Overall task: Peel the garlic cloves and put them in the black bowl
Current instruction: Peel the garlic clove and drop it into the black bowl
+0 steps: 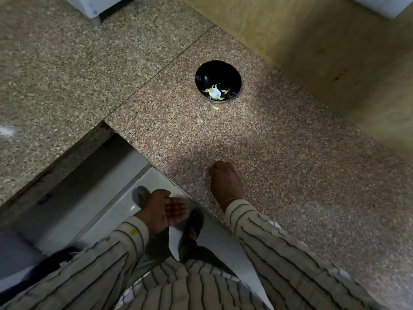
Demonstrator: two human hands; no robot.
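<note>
The round, glossy black bowl (214,72) stands on the speckled pink granite desk (290,153), at 12 o'clock from both hands and well apart from them. A small heap of pale white and yellowish garlic pieces (215,92) lies in its bottom, so part of the job looks done. Just outside the bowl, at its 6 o'clock, lie a small pale scrap (215,107) and a second pale bit (200,121); whether these are cloves or skin is too small to tell.

The right grip (225,179) rests on the desk near its edge with its fingers curled under; I cannot tell whether it pinches anything. At its 8 o'clock, the left grip (166,209) is spread, palm up, beyond the desk edge and holding nothing. No unpeeled cloves show, so the work seems near its end, with stray bits left to gather.
</note>
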